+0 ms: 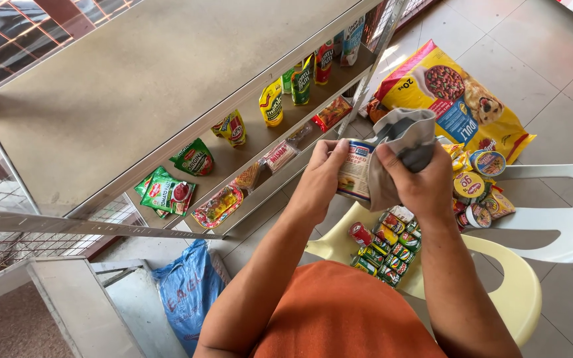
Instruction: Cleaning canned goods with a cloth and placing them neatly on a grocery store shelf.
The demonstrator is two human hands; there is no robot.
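Observation:
My left hand [319, 178] holds a tin can [355, 170] with a printed label, in front of my chest. My right hand [419, 179] grips a grey cloth [402, 142] pressed against the can's right side and top. Both hands are above a pale yellow plastic chair [499, 278]. Several small cans [386, 245] lie on the chair's seat just under my hands.
A metal shelf unit [134, 93] stands at the left, its lower shelves carrying sauce pouches [167, 193] and packets. A big yellow pet-food bag [459, 99] lies on the tiled floor. More cans [475, 189] sit by a white chair [565, 205]. A blue sack [187, 292] is below.

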